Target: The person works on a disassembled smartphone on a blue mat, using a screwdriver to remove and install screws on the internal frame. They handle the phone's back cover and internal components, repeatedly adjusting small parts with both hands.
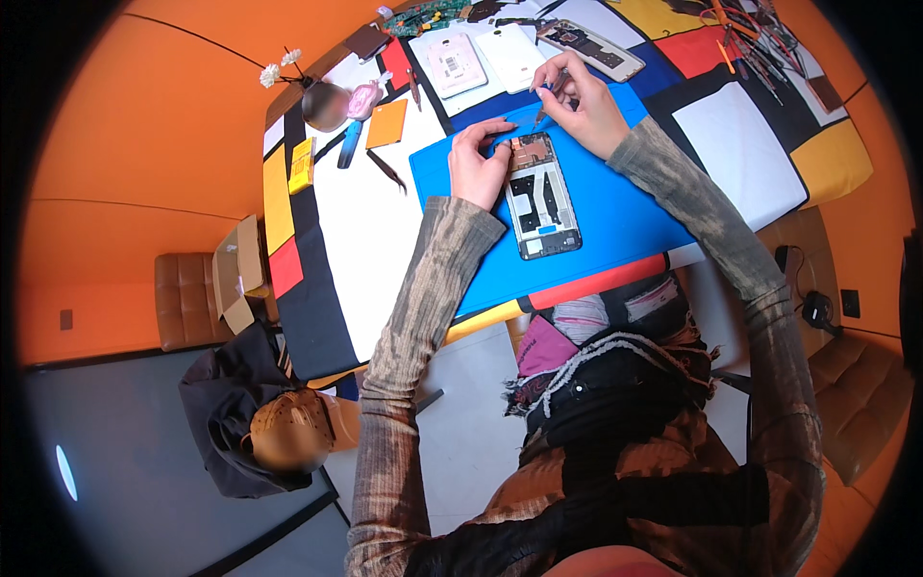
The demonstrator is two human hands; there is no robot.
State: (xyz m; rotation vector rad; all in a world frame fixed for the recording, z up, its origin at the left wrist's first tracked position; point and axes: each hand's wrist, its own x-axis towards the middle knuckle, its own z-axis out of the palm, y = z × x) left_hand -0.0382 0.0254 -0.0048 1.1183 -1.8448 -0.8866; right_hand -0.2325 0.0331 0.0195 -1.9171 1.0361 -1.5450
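Long mottled sleeves [716, 216] and a patchworked dark garment [625, 387].
The sleeves are ribbed, streaked in faded brown, grey and tan, and run down to the wrists; the top [625, 490] sets black panels against rust-brown ones. Over the lap, a pale braided cord [615, 338] crosses black cloth bearing a pink patch [544, 348], greyish-white pieces [582, 315] and frayed edges.

The right hand [588, 108] partly hides a slim tool [539, 117], too small to identify.
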